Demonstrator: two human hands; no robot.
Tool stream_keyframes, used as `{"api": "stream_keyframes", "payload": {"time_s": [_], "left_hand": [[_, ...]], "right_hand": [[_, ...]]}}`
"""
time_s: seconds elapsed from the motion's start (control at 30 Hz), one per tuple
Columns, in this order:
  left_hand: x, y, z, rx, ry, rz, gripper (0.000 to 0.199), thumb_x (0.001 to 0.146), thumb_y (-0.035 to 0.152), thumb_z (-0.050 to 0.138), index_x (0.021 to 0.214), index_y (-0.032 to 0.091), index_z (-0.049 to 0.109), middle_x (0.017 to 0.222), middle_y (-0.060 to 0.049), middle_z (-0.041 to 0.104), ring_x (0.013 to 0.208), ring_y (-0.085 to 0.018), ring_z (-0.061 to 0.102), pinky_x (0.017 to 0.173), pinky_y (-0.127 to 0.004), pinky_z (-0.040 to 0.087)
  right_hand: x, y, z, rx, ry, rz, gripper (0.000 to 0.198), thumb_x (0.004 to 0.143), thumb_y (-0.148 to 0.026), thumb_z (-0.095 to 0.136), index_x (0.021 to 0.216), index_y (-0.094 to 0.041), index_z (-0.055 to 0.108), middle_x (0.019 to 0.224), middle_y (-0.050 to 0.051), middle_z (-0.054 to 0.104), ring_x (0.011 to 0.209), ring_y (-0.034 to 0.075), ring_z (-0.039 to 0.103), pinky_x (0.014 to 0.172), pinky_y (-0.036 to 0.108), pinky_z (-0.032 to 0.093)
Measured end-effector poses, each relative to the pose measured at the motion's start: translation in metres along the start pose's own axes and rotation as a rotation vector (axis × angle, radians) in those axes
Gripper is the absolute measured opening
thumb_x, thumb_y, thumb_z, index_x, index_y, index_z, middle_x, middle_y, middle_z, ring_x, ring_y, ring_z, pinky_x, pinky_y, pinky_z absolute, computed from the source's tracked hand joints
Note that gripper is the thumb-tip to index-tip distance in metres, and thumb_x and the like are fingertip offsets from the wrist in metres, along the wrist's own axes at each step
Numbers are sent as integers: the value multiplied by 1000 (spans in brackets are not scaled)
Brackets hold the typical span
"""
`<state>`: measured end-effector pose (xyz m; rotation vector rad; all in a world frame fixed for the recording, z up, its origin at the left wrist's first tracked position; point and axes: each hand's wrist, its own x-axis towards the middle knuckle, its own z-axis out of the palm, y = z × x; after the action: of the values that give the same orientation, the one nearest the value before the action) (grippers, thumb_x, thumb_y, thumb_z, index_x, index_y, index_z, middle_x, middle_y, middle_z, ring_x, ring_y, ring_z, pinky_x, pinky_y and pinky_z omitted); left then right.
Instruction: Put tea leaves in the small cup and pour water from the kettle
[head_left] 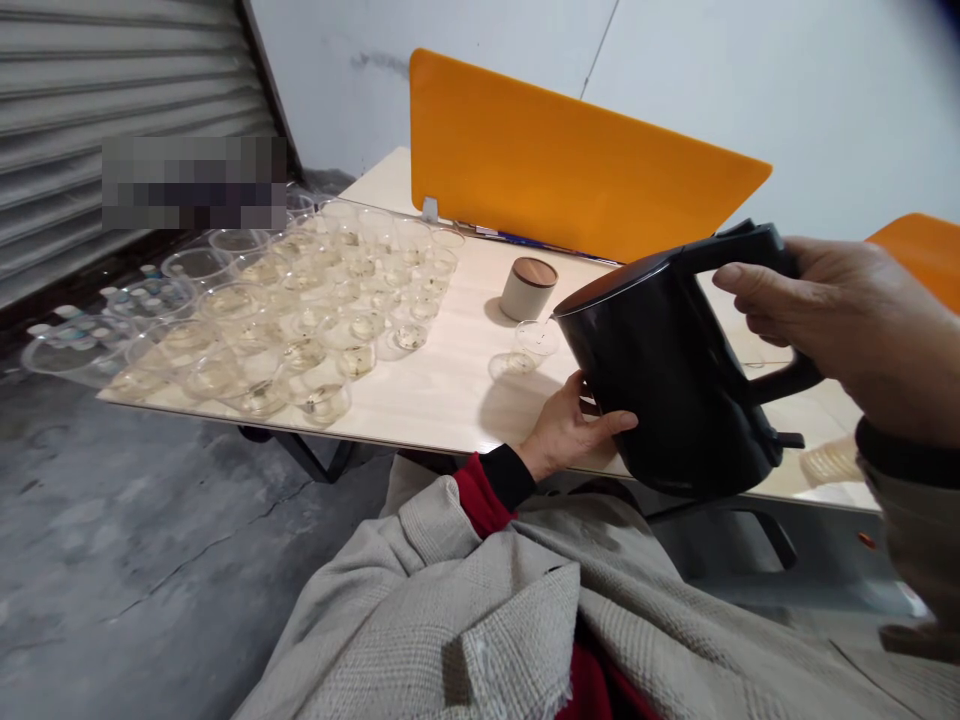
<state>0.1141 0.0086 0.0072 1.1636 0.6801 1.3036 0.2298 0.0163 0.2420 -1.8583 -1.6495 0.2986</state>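
Note:
My right hand [840, 325] grips the handle of a black electric kettle [667, 380], which is tilted with its spout over a small clear glass cup [536, 340] on the light wooden table [450, 385]. My left hand [574, 430] supports the kettle's lower side near the table's front edge. A second clear cup [510, 365] stands just left of the first. A beige canister with a brown lid [528, 287] sits behind them.
Several clear cups with a little liquid [315, 300] crowd the table's left half, and larger clear bowls [97, 340] hang past its left end. An orange divider panel [570, 160] stands along the back. Grey concrete floor lies to the left.

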Motion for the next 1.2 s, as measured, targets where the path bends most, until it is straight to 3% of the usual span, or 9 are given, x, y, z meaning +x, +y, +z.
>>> {"api": "stream_keyframes", "payload": {"time_s": [0.17,0.47,0.77,0.97,1.1,1.2], "left_hand": [[0,0,0,-1,-3,-2,74,74,60,91,125,15,61,114,-13,73,102,-26,70,85,-41,60],[0,0,0,19,-3,1,77,75,61,91,129,15,60,112,-13,74,101,-26,70,85,-41,60],[0,3,0,6,-10,-46,80,71,65,92,126,16,60,110,-11,72,97,-24,70,83,-40,60],[0,1,0,-39,-25,-40,83,70,62,94,130,16,59,116,-12,70,98,-24,69,83,-39,60],[0,4,-2,35,-51,2,82,72,61,93,134,20,59,124,-12,70,97,-22,68,76,-35,58],[1,3,-2,72,-79,63,83,76,60,91,142,22,57,132,-13,68,102,-24,69,78,-36,60]], "right_hand": [[3,6,-1,-35,-11,-16,38,98,-31,75,67,-19,56,51,-4,45,43,6,37,34,17,24],[-6,-7,-2,-75,-4,32,39,99,-26,72,67,-19,52,51,-5,42,43,5,33,37,20,21],[-3,-5,-2,-67,-32,11,38,99,-26,72,68,-20,53,53,-5,43,45,6,36,41,21,27],[-4,16,-6,31,4,-80,39,97,-26,74,66,-20,51,52,-4,41,44,7,36,38,21,23],[-14,39,-11,82,118,-194,32,93,-38,77,71,-22,59,56,-2,48,47,9,42,40,23,29],[-20,58,-13,166,201,-197,31,90,-41,78,73,-23,60,59,-2,50,49,10,43,43,26,31]]}}
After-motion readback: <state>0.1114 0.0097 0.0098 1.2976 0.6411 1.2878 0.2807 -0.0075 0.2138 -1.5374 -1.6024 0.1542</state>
